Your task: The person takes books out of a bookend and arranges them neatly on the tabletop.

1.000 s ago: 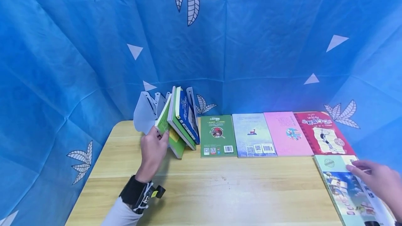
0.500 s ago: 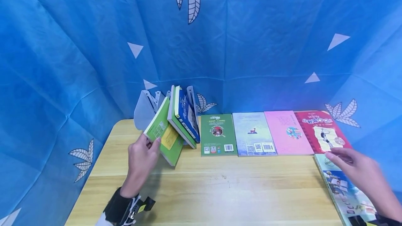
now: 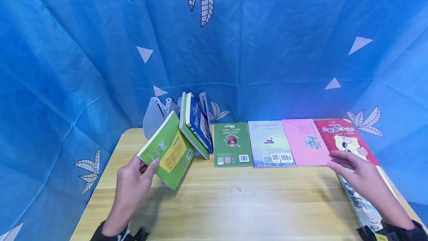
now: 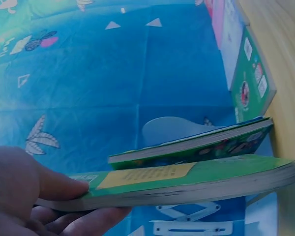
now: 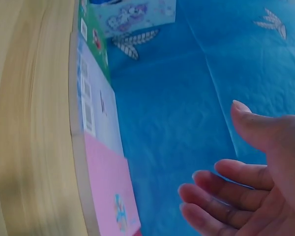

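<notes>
My left hand pinches a green book with a yellow panel by its edge, thumb on the cover and fingers underneath. In the left wrist view this book is tilted in front of other books. Those books, one with a blue cover, lean inside a white expandable bookend. My right hand hovers over the books at the right, its fingers loosely bent with nothing in them; the right wrist view shows the thumb apart from the fingers of this hand.
Lying in a row on the wooden table are a dark green book, a pale blue book, a pink book and a red book. Another book lies partly under the right forearm. Blue cloth hangs behind.
My left hand has drawn the green book out of the bookend, toward me and to the left. The right hand has moved left from the book at the table's right edge.
</notes>
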`<control>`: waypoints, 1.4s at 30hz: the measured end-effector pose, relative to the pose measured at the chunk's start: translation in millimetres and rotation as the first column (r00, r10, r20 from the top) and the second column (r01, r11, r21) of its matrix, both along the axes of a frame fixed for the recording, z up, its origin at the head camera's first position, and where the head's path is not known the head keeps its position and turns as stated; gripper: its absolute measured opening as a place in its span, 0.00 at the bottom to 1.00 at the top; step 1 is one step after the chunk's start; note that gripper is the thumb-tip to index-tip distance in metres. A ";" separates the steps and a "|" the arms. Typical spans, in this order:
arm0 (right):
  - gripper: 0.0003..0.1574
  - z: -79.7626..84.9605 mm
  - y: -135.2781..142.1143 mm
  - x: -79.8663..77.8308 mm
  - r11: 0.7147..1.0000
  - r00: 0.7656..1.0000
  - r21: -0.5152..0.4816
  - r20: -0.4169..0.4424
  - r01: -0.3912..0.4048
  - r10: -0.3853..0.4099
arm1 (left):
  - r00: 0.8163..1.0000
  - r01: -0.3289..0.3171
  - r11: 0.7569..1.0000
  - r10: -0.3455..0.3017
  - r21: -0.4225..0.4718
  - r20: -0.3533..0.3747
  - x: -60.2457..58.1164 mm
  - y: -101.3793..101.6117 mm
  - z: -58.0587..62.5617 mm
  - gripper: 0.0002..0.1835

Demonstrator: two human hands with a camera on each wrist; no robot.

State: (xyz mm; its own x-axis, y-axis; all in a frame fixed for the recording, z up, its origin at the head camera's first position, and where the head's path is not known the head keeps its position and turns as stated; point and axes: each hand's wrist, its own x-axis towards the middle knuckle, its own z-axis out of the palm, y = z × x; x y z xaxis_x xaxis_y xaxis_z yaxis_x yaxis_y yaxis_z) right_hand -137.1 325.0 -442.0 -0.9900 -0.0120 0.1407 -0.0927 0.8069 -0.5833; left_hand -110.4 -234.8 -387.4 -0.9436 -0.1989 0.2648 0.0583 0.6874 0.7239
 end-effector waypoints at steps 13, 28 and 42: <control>0.29 5.7 -35.5 -2.0 0.990 0.987 -0.031 -0.088 -0.140 0.137 | 0.999 0.048 0.996 -0.049 -0.079 -0.013 20.6 -6.9 10.4 0.17; 0.31 11.6 -78.4 -3.0 0.945 0.954 -0.143 -0.091 -0.295 0.284 | 0.950 0.307 0.948 -0.311 0.085 0.028 15.4 13.9 1.1 0.18; 0.31 9.9 -120.6 -5.2 0.845 0.873 -0.217 -0.131 -0.488 0.471 | 0.860 0.475 0.857 -0.501 0.202 0.100 2.0 40.9 -8.9 0.18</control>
State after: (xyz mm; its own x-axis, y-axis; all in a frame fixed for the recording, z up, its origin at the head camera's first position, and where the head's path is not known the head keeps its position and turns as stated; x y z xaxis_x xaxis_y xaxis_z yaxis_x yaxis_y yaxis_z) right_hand -142.3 204.3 -432.1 -0.8569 -0.4404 0.2680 -0.4798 0.4910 -0.7271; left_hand -108.4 -193.8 -396.3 -0.9553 0.2687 0.1237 0.2417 0.4685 0.8498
